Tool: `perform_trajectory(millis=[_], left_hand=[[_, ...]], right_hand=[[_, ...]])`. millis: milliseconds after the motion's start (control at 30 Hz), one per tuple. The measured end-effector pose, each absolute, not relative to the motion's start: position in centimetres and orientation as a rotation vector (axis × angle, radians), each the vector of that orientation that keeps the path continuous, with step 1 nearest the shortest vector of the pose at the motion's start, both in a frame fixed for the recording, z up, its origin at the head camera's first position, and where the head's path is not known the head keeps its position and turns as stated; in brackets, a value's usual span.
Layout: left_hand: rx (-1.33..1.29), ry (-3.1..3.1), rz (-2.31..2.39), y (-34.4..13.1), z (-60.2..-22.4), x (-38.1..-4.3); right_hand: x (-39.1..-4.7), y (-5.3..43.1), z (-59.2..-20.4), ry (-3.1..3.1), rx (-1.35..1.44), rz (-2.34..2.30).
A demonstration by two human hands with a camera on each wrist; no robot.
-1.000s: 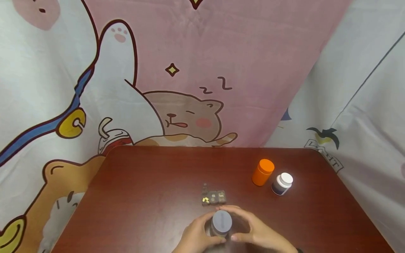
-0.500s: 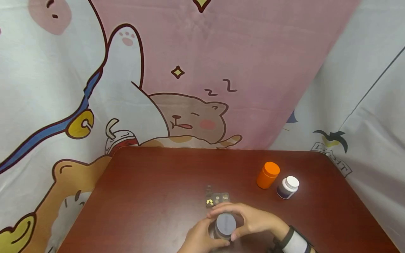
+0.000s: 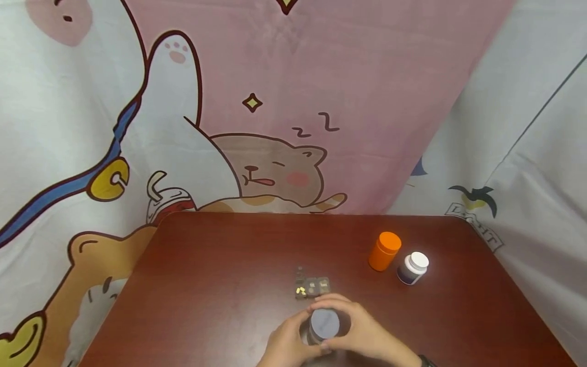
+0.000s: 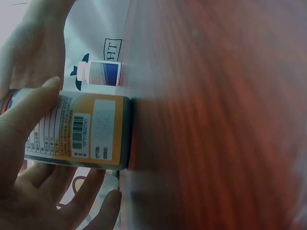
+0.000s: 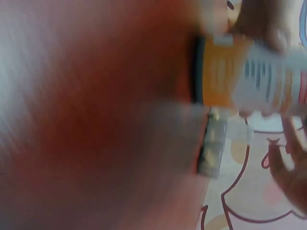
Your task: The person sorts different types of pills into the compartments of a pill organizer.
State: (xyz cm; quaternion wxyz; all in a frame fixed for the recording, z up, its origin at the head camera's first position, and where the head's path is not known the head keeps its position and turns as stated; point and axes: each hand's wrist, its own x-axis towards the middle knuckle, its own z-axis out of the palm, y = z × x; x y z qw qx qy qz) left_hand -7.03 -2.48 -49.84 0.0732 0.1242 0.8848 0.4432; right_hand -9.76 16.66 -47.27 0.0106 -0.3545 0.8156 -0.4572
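Observation:
A pill bottle with a grey cap (image 3: pixel 325 323) stands upright on the table near its front edge. My left hand (image 3: pixel 288 342) holds its body, thumb on the near side and fingers behind. In the left wrist view the bottle's label (image 4: pixel 96 129) shows orange and white with a barcode. My right hand (image 3: pixel 364 329) grips the cap between thumb and fingers from the right. Just beyond the hands lies a small clear pill organizer (image 3: pixel 313 287); one lid is raised, and yellow pills (image 3: pixel 300 291) sit in that compartment. The right wrist view is blurred.
An orange bottle (image 3: pixel 384 252) and a white bottle with a dark blue label (image 3: pixel 412 268) stand at the right rear of the brown table (image 3: pixel 220 265). A cartoon-printed cloth (image 3: pixel 367 76) hangs behind and beside the table.
My right hand has closed in on the cap, its thumb moving from beside the bottle to the cap, and its wrist has turned. The bottle and left hand stay put while the head view shifts slightly.

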Motion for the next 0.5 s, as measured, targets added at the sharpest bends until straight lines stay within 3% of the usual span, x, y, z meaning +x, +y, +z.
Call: perform_trajectory(millis=[300,500], left_hand=[[0.193,2.734,1.323,-1.6,-49.8,-6.6],[0.073,2.885,1.23,-0.7,-49.7,-6.2]], right_hand=[[-5.7,13.3,-47.6,2.813,-0.07,-1.594],[-4.9,11.6,-48.1,3.085,0.15,-1.561]])
